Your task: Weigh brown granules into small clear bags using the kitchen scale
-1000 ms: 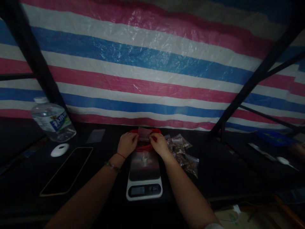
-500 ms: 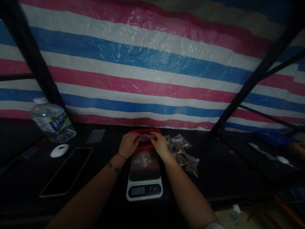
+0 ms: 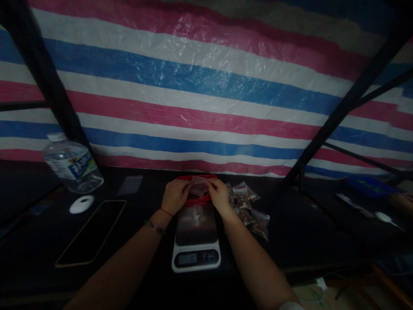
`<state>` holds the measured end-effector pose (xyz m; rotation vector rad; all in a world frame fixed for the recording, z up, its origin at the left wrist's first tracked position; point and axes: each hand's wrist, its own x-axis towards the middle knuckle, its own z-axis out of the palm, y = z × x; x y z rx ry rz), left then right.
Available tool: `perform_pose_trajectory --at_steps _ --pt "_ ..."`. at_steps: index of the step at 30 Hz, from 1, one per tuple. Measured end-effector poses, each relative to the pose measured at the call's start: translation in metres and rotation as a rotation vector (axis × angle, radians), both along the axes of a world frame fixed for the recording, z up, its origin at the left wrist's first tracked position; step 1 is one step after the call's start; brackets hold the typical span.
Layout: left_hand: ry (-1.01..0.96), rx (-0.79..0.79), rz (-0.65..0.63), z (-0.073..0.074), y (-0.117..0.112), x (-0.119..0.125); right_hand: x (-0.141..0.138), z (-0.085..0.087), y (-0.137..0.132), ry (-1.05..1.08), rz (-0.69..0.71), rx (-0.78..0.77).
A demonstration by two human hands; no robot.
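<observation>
Between my hands is a small clear zip bag (image 3: 199,186), held up over a red container (image 3: 201,200). My left hand (image 3: 176,193) pinches the bag's left edge and my right hand (image 3: 219,196) pinches its right edge. Small brownish bits show beneath the bag, though I cannot tell whether they lie inside it. Just in front stands a white kitchen scale (image 3: 196,258) with a dark metal plate; a small clear cup (image 3: 196,212) rests on that plate. Right of my right hand lie several filled zip bags (image 3: 247,206) of brown bits.
On the left are a large clear bottle (image 3: 74,165), a white oval mouse-like object (image 3: 81,204), a phone (image 3: 92,234) and a flat clear bag (image 3: 130,185). At far right, a blue tray (image 3: 371,186), a white spoon-like item (image 3: 385,217) and part of another person's hand (image 3: 402,201) show. Striped sheeting hangs behind.
The zip bag, folded low between my fingers before, now stands more upright and spread out. My right hand has shifted slightly right. The scale and the other bags stay in place.
</observation>
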<state>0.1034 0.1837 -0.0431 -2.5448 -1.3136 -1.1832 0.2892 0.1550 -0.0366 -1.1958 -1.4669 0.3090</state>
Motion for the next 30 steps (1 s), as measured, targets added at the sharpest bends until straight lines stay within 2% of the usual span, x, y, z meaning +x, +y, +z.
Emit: perform_pose_trajectory --at_steps 6,12,20,26,30 --pt "-0.008 -0.004 0.010 -0.0008 0.0030 -0.0005 -0.0014 -0.0021 0.0006 0.249 0.095 -0.109" --pt "-0.060 -0.019 -0.001 -0.0007 0.0016 -0.0006 -0.0034 -0.0052 0.0023 0.213 0.170 -0.121" --pt "0.012 -0.033 -0.158 -0.0005 -0.0003 -0.0003 -0.0015 -0.0072 0.0031 0.175 0.138 -0.040" --pt "-0.036 0.032 -0.158 -0.0012 0.0012 -0.0037 -0.0041 -0.0088 0.0036 0.325 0.209 -0.031" --pt "-0.121 0.162 -0.134 -0.0007 -0.0001 -0.0082 -0.0015 -0.0077 0.0026 0.503 0.221 -0.069"
